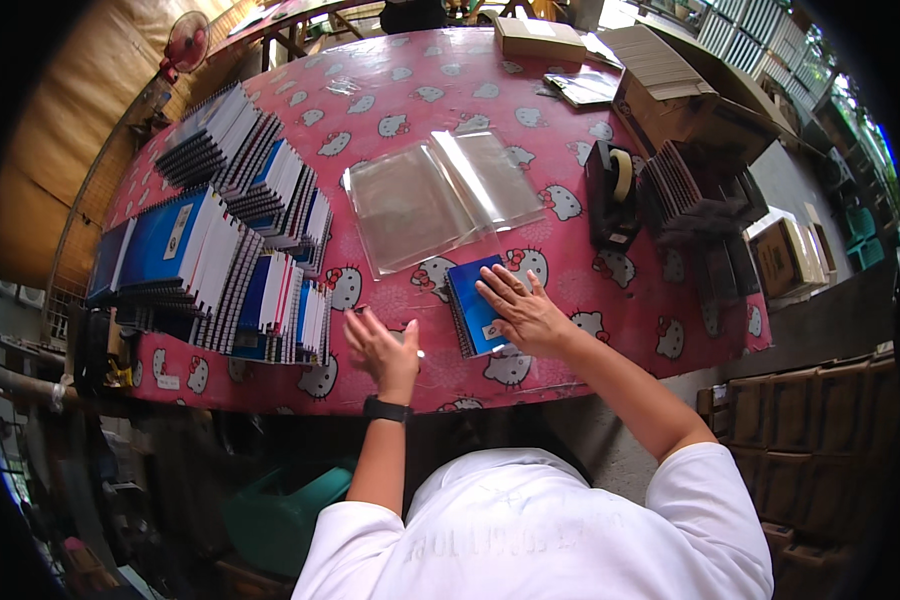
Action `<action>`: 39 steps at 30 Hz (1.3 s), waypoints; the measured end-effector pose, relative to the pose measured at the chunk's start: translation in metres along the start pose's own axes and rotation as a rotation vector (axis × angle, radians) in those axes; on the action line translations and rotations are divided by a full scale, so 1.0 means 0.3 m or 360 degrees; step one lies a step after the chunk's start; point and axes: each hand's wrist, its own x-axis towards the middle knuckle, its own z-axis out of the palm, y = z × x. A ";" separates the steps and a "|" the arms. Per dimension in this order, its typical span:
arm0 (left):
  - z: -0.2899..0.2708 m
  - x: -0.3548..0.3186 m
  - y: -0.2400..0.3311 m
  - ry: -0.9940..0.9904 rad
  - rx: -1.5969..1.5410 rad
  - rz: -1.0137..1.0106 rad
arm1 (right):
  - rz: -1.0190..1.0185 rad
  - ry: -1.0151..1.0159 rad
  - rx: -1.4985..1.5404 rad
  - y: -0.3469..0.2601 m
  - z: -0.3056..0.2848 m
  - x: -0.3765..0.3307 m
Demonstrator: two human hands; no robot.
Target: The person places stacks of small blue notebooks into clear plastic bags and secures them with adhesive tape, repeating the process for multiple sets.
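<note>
Blue notebook (pixel 472 310) half hidden under right hand (pixel 523 312).

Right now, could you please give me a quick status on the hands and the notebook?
Right hand flat on blue notebook. Left hand open on tablecloth, empty. Clear sleeves just beyond, tape dispenser right.

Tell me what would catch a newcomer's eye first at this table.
The pink cartoon-cat tablecloth covers the whole table. Fanned stacks of blue spiral notebooks crowd its left side. Near the front edge, the right hand lies flat on a single blue notebook, the left hand rests beside it, and clear plastic sleeves lie just behind.
</note>
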 end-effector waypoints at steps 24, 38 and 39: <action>-0.025 -0.068 0.221 -0.0424 -0.1677 -0.0185 | 0.0604 0.0179 0.0599 -0.088 -0.065 0.193; -0.097 -0.030 0.141 -0.0582 -0.1831 -0.0203 | 0.0798 -0.0056 0.1142 0.010 -0.056 0.194; -0.065 -0.028 0.144 -0.0528 -0.1650 0.0054 | 0.0822 -0.0064 0.1167 0.020 -0.066 0.184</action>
